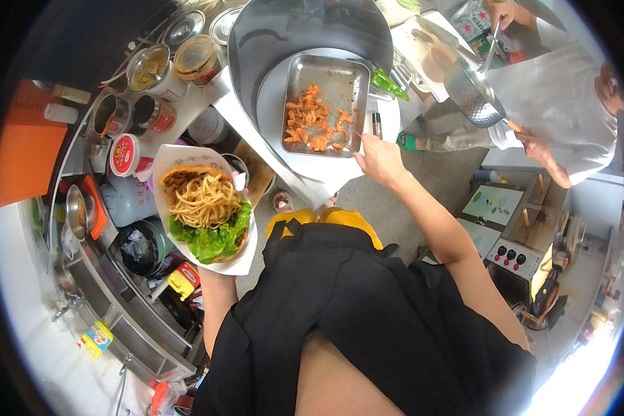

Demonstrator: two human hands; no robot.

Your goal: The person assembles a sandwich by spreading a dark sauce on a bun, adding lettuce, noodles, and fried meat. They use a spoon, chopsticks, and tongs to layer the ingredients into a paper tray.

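My left hand [240, 182] holds up a white paper sleeve [170, 157]; most of the fingers are hidden behind it. In the sleeve is an open bread bun [188, 169] filled with noodles [204, 200] and green lettuce [215, 239]. My right hand [381, 161] is closed at the near right corner of a rectangular metal tray [362, 69], round a thin metal utensil [354, 144] whose kind I cannot make out. Orange-red pieces of cooked food [308, 114] lie in the tray, mostly on its left and near side. A green pepper [390, 84] lies beside the tray.
A curved metal guard [256, 41] stands behind the tray. Jars [197, 57], pots and a white tub [128, 155] crowd the left counter. At right, another person in a white shirt [555, 97] holds a perforated ladle [473, 93]. A control panel [512, 256] with knobs is at lower right.
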